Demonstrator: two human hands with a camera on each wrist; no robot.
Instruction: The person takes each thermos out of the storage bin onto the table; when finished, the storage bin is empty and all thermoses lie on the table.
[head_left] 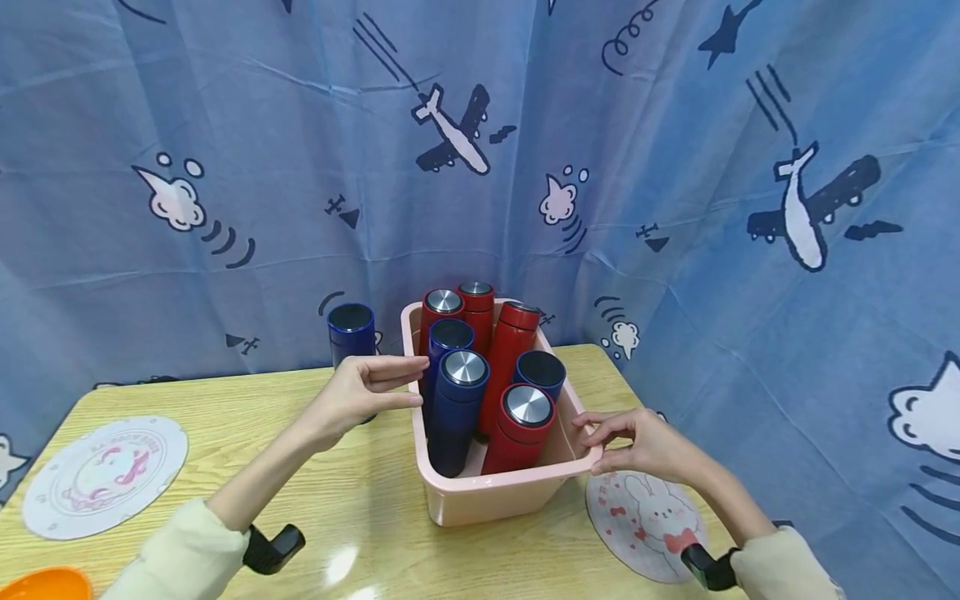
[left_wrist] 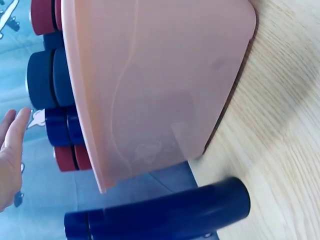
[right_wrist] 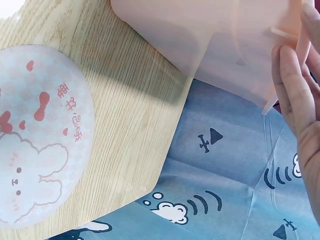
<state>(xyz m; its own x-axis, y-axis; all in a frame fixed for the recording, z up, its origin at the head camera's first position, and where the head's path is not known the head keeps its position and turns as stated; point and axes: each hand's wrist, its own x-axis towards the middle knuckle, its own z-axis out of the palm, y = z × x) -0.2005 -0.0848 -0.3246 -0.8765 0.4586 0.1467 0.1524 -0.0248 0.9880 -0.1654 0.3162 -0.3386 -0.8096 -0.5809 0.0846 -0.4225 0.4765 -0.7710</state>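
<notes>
A pink plastic bin (head_left: 487, 502) stands on the table, holding several red and blue thermos bottles upright or leaning. My left hand (head_left: 367, 390) hovers at the bin's left rim, beside a dark blue thermos bottle (head_left: 453, 417); its fingers are extended, thumb apart, with nothing between them. In the left wrist view that hand (left_wrist: 10, 157) shows only in part, apart from the bottle lids. My right hand (head_left: 637, 443) pinches the bin's right rim between fingers and thumb. Another blue thermos bottle (left_wrist: 160, 215) stands outside the bin, behind my left hand in the head view.
A round white mat (head_left: 108, 475) with a pink print lies at the left. Beside the bin's right side is a round rabbit mat (head_left: 648, 525). An orange object (head_left: 48, 583) pokes in at the lower left. A blue printed curtain (head_left: 285, 167) hangs behind and right of the table.
</notes>
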